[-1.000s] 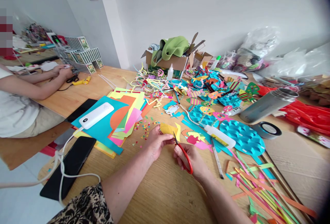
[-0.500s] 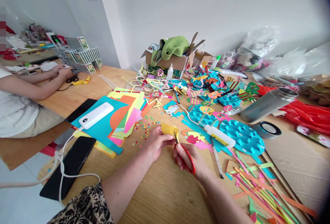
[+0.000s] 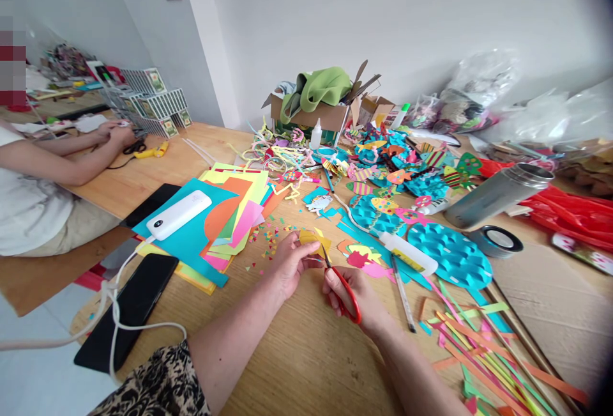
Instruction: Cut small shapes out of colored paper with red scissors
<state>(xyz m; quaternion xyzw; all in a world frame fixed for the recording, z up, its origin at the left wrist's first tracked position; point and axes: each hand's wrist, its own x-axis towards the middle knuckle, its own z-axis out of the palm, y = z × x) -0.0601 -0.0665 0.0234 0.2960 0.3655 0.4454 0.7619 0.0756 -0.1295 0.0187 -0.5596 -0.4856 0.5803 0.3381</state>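
Note:
My left hand (image 3: 293, 264) pinches a small piece of yellow paper (image 3: 311, 237) between thumb and fingers, above the wooden table. In my right hand (image 3: 345, 294) is a pair of scissors with red handles (image 3: 353, 304), thumb and fingers through the loops. The dark blades point up and left, and their tips meet the right edge of the yellow paper. Just right of the blades lie cut paper fish (image 3: 363, 259) in red, pink and yellow. Tiny coloured paper scraps (image 3: 268, 237) are scattered left of the yellow paper.
Left are stacked coloured sheets (image 3: 239, 215), a white power bank (image 3: 179, 214) and a black phone (image 3: 127, 314). Right are a glue bottle (image 3: 409, 254), a pen (image 3: 403, 291), blue textured ovals (image 3: 450, 255), paper strips (image 3: 483, 346) and a steel flask (image 3: 500, 193). Another person's arm (image 3: 71, 154) rests far left.
The yellow paper has tilted slightly in my left hand, and the thumb has shifted. The scissors have moved a little left with their blades at the paper's edge. Little else differs.

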